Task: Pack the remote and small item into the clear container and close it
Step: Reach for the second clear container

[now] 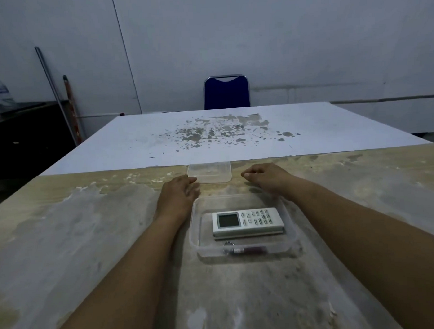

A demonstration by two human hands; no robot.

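Packing stage complete, lid pending. The clear container point(242, 225) sits open on the bench point(90, 230). Inside it the white remote point(247, 222) lies flat, screen toward 9 o'clock, and the small item point(243, 250), seemingly a slim reddish tube on a key ring, lies against the wall at 6 o'clock. The clear lid point(209, 172) rests on the bench at 12 o'clock of the container, apart from it. The left hand point(180, 194) lies flat and empty, fingertips at the lid's near-left corner; the right hand point(265, 176) is loosely curled, holding nothing, at 3 o'clock of the lid. The lid is probably light, thin, flexible and slick; lifting it by two opposite edges would suit it best. Key markings on the remote are too small to read; no brand is visible.
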